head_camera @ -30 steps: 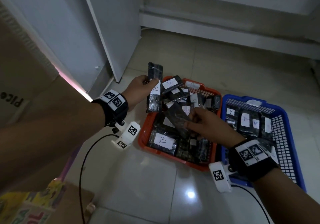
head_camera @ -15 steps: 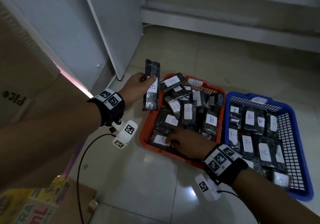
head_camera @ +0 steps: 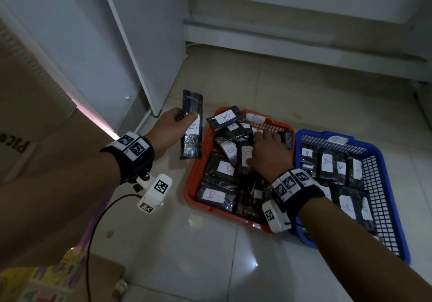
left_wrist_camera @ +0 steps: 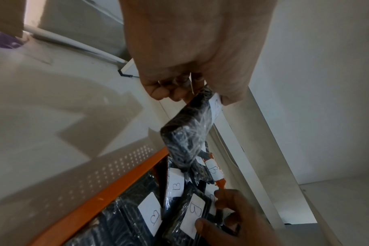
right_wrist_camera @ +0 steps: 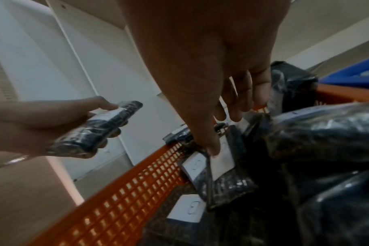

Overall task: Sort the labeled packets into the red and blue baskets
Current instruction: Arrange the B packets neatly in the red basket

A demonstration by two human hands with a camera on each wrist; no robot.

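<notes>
The right hand (head_camera: pixel 268 154) now lies flat on the packets at the far middle of the red basket (head_camera: pixel 194 173), having moved up from the near edge where it was half a second ago, and a second ago it was holding a packet above the pile. Its fingers (right_wrist_camera: pixel 213 146) are spread and fairly straight, the forefinger tip pressing a white label; the wrist view shows no packet pinched, so I judge that it has let its packet go among the B's and is settling or feeling through the pile.

The left hand (head_camera: pixel 173 126) has hardly shifted: it still grips a B packet (head_camera: pixel 191 126) upright, thumb on the label and fingers curled behind, at 9 o'clock of the red basket, just outside its rim and above the floor (head_camera: pixel 210 255). That packet is the next one due, and by its letter it belongs in the red basket beside it.

The blue basket (head_camera: pixel 383 184), at 3 o'clock of the red and touching it, holds packets marked A laid in rows. The red one is heaped, with a B packet (head_camera: pixel 224 118) lying over its far rim at 12 o'clock; another drop there could slide out. No loose packets show on the floor, so sorting looks nearly done.
</notes>
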